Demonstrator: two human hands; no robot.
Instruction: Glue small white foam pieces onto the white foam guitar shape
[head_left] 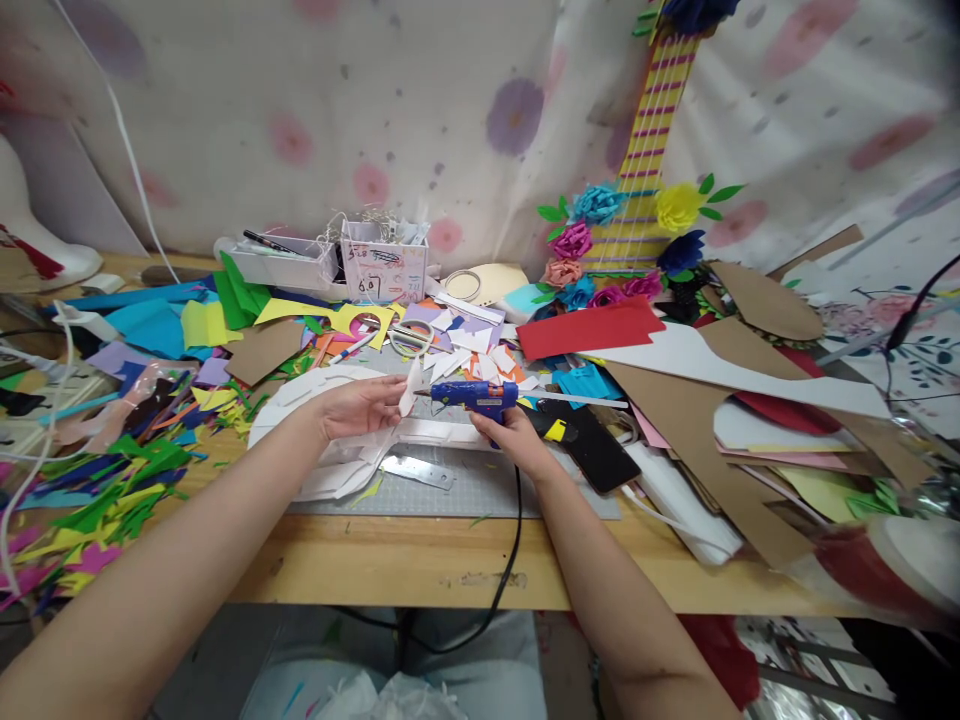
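Between the fingers of my left hand (pixel 364 405) is a small white paper piece (pixel 410 388), held upright. My right hand (pixel 517 437) grips the handle of a blue glue gun (pixel 474 396), whose nozzle points left at the paper piece, close to it or touching. A white glue stick (pixel 585 400) sticks out of the gun's back. Beneath my hands lies a white paper shape (pixel 341 472) with raised strips, on a grey cutting mat (pixel 480 500). A metal ruler blade (pixel 418 472) rests beside the shape.
Coloured paper scraps (pixel 139 480) cover the left side. A white box (pixel 385 262) stands at the back, near a flower-decorated paper guitar (pixel 637 190). On the right are a black phone (pixel 600 450) and cardboard sheets (pixel 690 450). The gun's black cord (pixel 516 540) hangs over the table edge.
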